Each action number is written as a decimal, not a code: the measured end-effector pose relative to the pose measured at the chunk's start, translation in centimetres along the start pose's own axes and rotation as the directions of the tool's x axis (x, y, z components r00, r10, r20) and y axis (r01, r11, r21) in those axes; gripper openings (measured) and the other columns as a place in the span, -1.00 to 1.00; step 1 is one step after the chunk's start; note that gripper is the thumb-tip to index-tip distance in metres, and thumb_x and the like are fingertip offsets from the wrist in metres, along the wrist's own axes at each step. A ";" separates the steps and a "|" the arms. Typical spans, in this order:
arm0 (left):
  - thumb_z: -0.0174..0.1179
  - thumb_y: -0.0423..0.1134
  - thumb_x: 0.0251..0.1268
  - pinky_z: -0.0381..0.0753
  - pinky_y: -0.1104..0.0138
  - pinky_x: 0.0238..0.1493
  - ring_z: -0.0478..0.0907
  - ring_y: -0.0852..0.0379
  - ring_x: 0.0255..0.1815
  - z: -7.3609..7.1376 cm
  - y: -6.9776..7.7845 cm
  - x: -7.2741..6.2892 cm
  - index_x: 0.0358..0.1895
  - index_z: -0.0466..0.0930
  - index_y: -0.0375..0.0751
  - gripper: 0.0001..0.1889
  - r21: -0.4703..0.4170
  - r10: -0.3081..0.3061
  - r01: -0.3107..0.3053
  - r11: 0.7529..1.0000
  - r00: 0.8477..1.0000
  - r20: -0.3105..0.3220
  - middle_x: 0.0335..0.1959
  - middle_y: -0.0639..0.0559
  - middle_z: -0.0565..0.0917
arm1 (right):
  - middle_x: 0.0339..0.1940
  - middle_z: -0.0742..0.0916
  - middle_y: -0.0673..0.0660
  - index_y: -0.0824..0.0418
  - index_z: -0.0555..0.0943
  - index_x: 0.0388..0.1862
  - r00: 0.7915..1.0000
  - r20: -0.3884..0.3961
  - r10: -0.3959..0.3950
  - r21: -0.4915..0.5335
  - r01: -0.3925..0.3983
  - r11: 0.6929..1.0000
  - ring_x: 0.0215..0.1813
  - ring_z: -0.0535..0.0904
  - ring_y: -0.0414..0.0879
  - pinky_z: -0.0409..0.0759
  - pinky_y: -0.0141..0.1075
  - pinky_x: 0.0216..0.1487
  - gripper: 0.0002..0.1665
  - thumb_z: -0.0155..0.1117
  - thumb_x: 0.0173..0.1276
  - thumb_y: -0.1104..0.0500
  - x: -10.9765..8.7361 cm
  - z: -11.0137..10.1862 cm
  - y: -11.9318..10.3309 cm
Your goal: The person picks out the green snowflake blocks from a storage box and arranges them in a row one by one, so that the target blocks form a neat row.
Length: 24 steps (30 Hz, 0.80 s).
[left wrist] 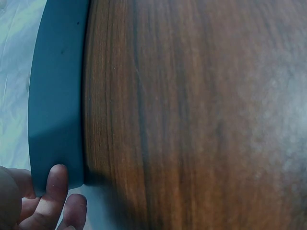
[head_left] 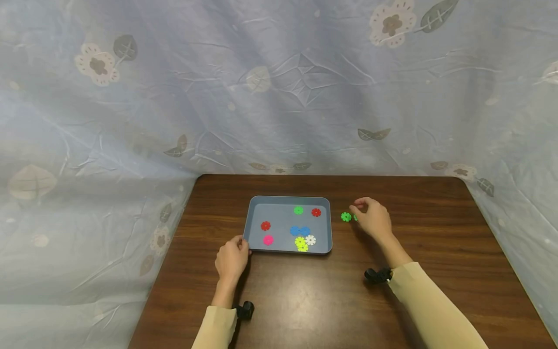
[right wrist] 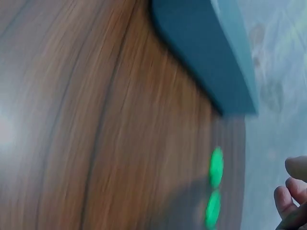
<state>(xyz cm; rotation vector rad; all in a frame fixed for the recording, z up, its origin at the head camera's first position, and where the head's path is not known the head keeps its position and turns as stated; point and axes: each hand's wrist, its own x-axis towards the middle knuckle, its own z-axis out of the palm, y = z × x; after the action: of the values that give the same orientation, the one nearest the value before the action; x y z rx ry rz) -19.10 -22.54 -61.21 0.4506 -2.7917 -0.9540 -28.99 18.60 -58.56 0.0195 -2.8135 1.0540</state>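
At its near left corner, a shallow grey-blue tray [head_left: 279, 252] is held by my left hand [head_left: 232, 257]. In the left wrist view, the fingers [left wrist: 56, 184] lie against the tray's outer wall [left wrist: 57, 96]. Right of the tray, my right hand [head_left: 374, 220] hovers above the table with loosely bent fingers and nothing visible in them. Close to its fingertips lies a green notched disc [head_left: 346, 216]; a second green disc [head_left: 355, 217] is partly hidden by the hand. Both discs look blurred in the right wrist view, where the thumb [right wrist: 296, 167] stands apart from the fingers.
Inside the tray are several notched discs: red [head_left: 316, 212], green [head_left: 298, 210], pink [head_left: 268, 240], blue [head_left: 305, 231], yellow [head_left: 300, 241] and white [head_left: 310, 240]. A brown wooden table [head_left: 296, 300] carries everything. Patterned cloth [head_left: 279, 121] hangs behind the table and at its sides.
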 end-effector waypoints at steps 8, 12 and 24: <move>0.09 -0.14 0.46 0.36 0.21 -0.67 0.48 0.10 -0.65 -0.1 0.1 -0.1 0.09 0.78 -0.15 -0.66 -0.013 -0.004 0.004 1.000 1.000 -0.004 -0.60 0.25 0.69 | -0.08 0.78 0.13 0.19 0.69 0.08 0.999 0.033 0.000 0.067 -0.002 0.998 -0.39 0.55 0.01 0.45 -0.14 -0.40 -0.58 0.37 0.46 -0.08 0.7 3.4 -5.1; 0.10 -0.15 0.45 0.37 0.20 -0.67 0.49 0.10 -0.65 -0.2 0.1 -0.1 0.08 0.78 -0.16 -0.66 -0.018 0.001 -0.001 1.000 1.000 -0.007 -0.61 0.25 0.68 | -0.08 0.78 0.10 0.18 0.69 0.10 0.998 0.065 0.007 0.079 -0.012 0.997 -0.25 0.64 0.01 0.54 -0.10 -0.27 -0.57 0.37 0.46 -0.08 1.0 5.1 -7.3; 0.12 -0.14 0.47 0.36 0.21 -0.67 0.48 0.13 -0.67 0.1 -0.2 0.1 0.09 0.78 -0.15 -0.67 -0.019 0.001 -0.001 1.000 1.000 -0.009 -0.60 0.27 0.69 | -0.04 0.78 0.13 0.21 0.69 0.14 0.988 0.152 0.039 0.087 -0.053 0.995 -0.02 0.71 0.07 0.63 0.03 -0.10 -0.54 0.35 0.45 -0.07 1.1 10.2 -10.5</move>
<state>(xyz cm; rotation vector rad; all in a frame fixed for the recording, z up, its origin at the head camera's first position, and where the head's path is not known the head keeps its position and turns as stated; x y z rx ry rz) -19.15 -22.66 -61.36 0.4501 -2.7719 -0.9751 -30.69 4.06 -59.15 0.0457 -2.9094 1.2395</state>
